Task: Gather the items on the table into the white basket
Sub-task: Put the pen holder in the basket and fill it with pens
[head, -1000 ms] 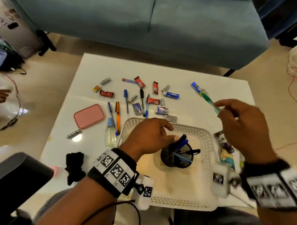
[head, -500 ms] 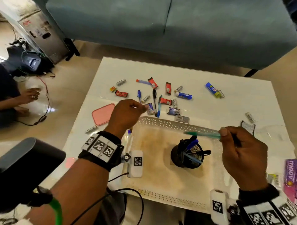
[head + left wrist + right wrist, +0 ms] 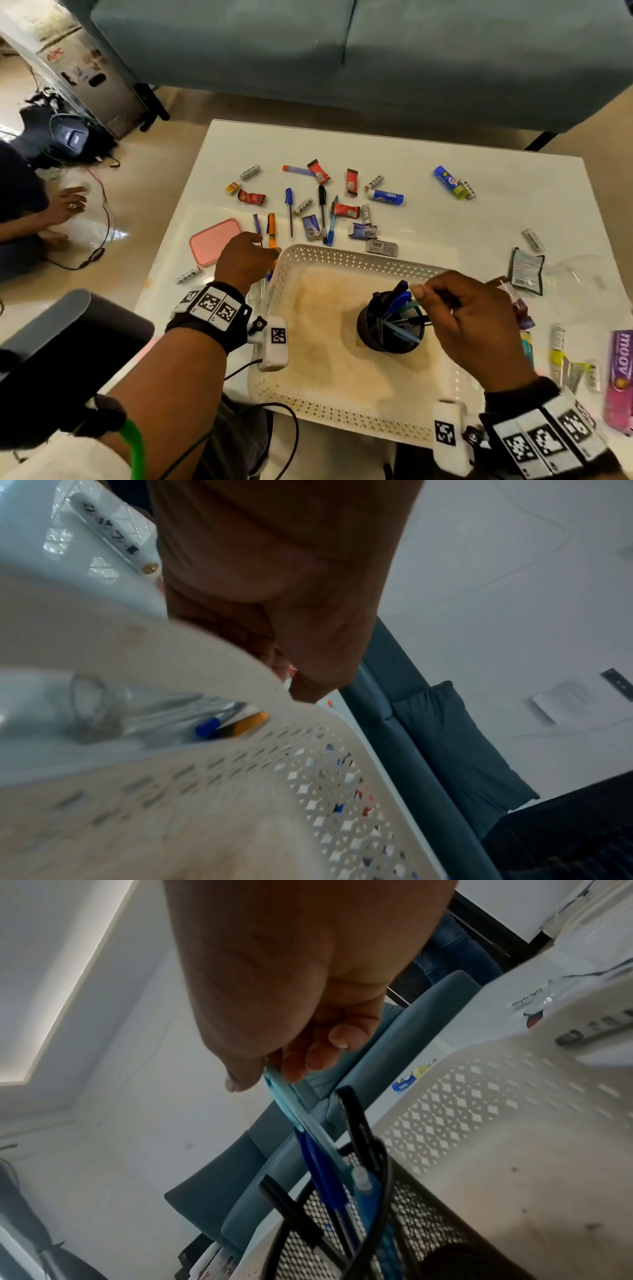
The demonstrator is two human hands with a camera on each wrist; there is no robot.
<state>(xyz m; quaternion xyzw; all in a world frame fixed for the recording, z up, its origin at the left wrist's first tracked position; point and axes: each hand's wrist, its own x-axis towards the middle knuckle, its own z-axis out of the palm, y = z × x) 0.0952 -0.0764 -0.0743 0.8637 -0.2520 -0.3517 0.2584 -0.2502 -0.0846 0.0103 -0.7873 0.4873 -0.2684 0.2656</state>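
Your right hand point(image 3: 469, 318) pinches a teal toothbrush point(image 3: 291, 1104), lowering it into the pen cup point(image 3: 390, 325) in the basket point(image 3: 342, 260). Let go next. Your left hand point(image 3: 245, 258), frame centre-left, reaches the orange pen point(image 3: 271, 233); I cannot tell its grip.

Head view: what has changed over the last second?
The right hand carried the green toothbrush from over the table down into the black mesh cup, still pinching it. The left hand left the cup and reached to the orange pen. The white basket and scattered items stayed put.
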